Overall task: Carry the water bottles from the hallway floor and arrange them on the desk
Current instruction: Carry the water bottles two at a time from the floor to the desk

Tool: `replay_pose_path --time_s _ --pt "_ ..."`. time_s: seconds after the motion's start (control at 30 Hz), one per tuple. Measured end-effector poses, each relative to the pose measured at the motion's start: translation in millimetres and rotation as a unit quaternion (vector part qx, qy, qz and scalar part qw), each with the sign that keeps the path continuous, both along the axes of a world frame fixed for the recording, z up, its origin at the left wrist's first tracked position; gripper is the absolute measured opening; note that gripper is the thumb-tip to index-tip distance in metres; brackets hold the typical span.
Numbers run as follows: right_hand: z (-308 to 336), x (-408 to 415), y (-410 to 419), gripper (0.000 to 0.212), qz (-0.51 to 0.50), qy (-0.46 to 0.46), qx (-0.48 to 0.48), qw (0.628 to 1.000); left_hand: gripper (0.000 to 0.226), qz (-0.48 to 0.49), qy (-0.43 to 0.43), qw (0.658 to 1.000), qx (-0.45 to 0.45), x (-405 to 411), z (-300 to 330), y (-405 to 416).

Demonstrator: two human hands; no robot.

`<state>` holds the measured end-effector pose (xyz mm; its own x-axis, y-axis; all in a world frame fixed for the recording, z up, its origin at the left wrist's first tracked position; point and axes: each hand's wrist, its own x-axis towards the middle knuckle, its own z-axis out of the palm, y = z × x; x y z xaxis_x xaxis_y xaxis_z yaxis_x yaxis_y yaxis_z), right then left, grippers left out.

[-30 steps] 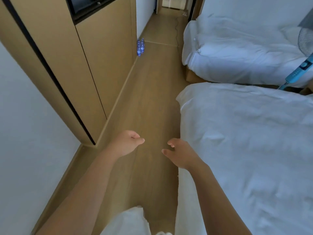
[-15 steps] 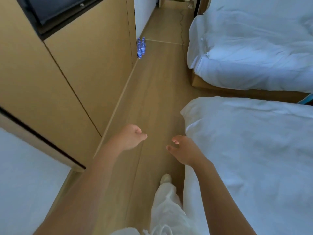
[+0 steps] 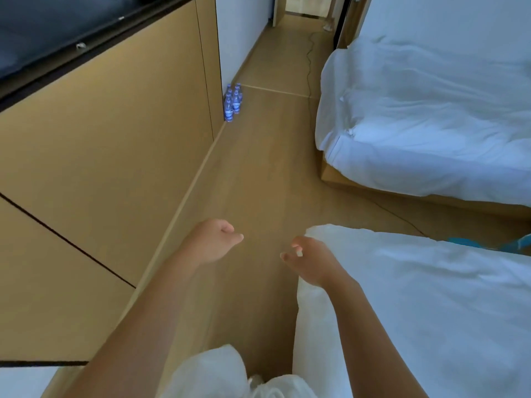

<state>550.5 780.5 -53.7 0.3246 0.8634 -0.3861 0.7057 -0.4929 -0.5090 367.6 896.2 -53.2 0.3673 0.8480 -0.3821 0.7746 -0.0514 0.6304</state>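
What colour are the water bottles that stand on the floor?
Blue-tinted, with white on the labels, in the head view: water bottles.

Readable text: none in the head view.
Water bottles (image 3: pixel 232 102): at about 11 o'clock, far up the floor against the wooden wall; each bears a pale label band, with print too small and blurred to read.
Brands, numbers, signs: none can be made out on any surface.
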Motion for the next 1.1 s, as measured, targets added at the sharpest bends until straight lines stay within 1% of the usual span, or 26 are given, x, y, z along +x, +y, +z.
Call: replay_pose_path --time_s 0.13,0.27,0.47,0.63,0.87,1.1 --pt "-11 29 58 0.047 0.006 0.007 -0.009 1.000 0.031 0.013 -0.021 1.000 -0.016 32 -16 61" --pt "-21 60 133 0.049 0.021 -0.005 -0.011 1.000 0.030 0.008 -0.021 1.000 -0.017 66 -27 136" --pt "-18 103 266 0.048 0.031 -0.020 -0.018 0.999 0.026 0.000 -0.029 0.999 0.014 115 -9 277" --pt "-6 133 366 0.047 0.028 -0.024 0.009 0.999 0.025 -0.009 -0.038 0.999 0.011 154 -4 367" --pt "-13 181 470 0.040 0.011 -0.020 0.044 0.999 0.022 -0.014 -0.031 0.999 -0.015 198 -22 471" --pt "-31 264 597 0.041 0.029 -0.024 0.045 0.998 0.028 0.005 -0.049 0.998 -0.025 279 -39 595"
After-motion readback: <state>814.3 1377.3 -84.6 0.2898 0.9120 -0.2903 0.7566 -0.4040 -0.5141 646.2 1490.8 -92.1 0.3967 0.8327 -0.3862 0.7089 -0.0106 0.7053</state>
